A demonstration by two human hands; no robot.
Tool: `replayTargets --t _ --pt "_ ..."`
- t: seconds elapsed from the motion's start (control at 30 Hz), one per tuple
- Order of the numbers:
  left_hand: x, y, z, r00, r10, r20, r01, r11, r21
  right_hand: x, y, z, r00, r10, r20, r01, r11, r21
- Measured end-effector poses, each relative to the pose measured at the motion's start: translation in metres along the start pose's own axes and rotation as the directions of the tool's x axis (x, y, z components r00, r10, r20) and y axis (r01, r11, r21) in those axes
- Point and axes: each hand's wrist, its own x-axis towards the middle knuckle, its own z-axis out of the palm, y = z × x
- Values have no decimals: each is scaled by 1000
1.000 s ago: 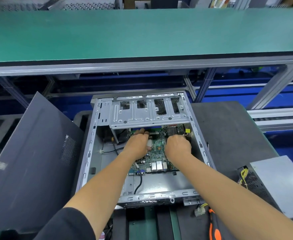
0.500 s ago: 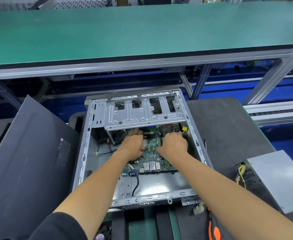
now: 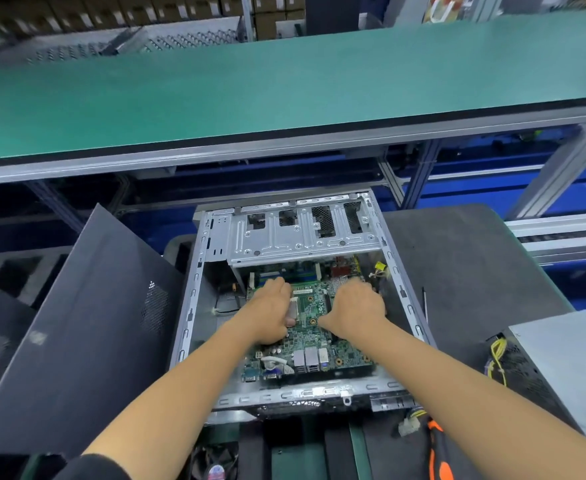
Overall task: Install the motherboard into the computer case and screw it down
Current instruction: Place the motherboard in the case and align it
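Note:
The green motherboard (image 3: 310,327) lies inside the open silver computer case (image 3: 194,296), with its port row close to the case's near wall. My left hand (image 3: 267,313) rests on the board's left part, fingers stretched toward the far edge and thumb pressed on the board. My right hand (image 3: 353,310) is on the board's right part; its fingers curl down over the components and its thumb touches the board. The far end of the board is hidden under the metal drive cage (image 3: 302,237).
A dark side panel (image 3: 87,323) leans against the case on the left. A grey power supply (image 3: 561,362) with yellow wires sits at the right on a grey mat (image 3: 475,265). An orange-handled screwdriver (image 3: 438,459) lies near me. A green shelf (image 3: 284,81) overhangs the far side.
The motherboard has slid toward me under both hands, and its ports now sit near the case's near wall. The view has tilted up.

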Motion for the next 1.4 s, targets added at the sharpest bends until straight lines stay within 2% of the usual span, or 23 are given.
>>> replayTargets --t 0.27,0.5,0.6,0.67,0.73,0.77,0.83,0.87,1.0,1.07,1.23,1.33,1.4 --pt "-7 6 2 997 44 64 -45 999 14 -1 6 4 994 55 96 -61 996 61" --pt "-5 13 3 996 52 72 -58 995 80 7 9 3 977 33 211 -34 999 5" --pt "-6 14 -8 994 86 72 -93 991 100 11 9 5 976 36 215 -23 998 -64" --pt "-11 16 -25 986 144 85 -143 990 -14 12 9 7 979 34 199 -12 994 -111" --pt "-20 19 -43 943 208 260 -117 938 -326 14 9 9 979 26 200 -1 993 -122" --pt "-25 22 -49 886 243 395 -46 893 -447 15 10 10 978 24 207 1 993 -118" --pt "-34 28 -52 757 299 581 19 879 -477 18 10 9 973 27 231 -3 995 -104" --pt "-36 32 -50 729 305 613 2 895 -447 20 10 9 971 21 239 2 996 -94" --pt "-30 42 -45 745 272 609 -48 932 -359 27 9 12 974 7 228 8 998 -66" --pt "-25 45 -44 727 266 634 -46 939 -341 29 9 13 972 16 235 -2 998 -60" --pt "-14 37 -49 716 270 644 -24 931 -364 34 10 11 967 74 244 -78 997 7" --pt "-11 20 -60 675 307 670 8 906 -423 36 9 8 958 80 276 -84 997 2" --pt "-6 7 -65 670 312 673 -22 915 -403 36 8 9 956 66 286 -70 998 4"
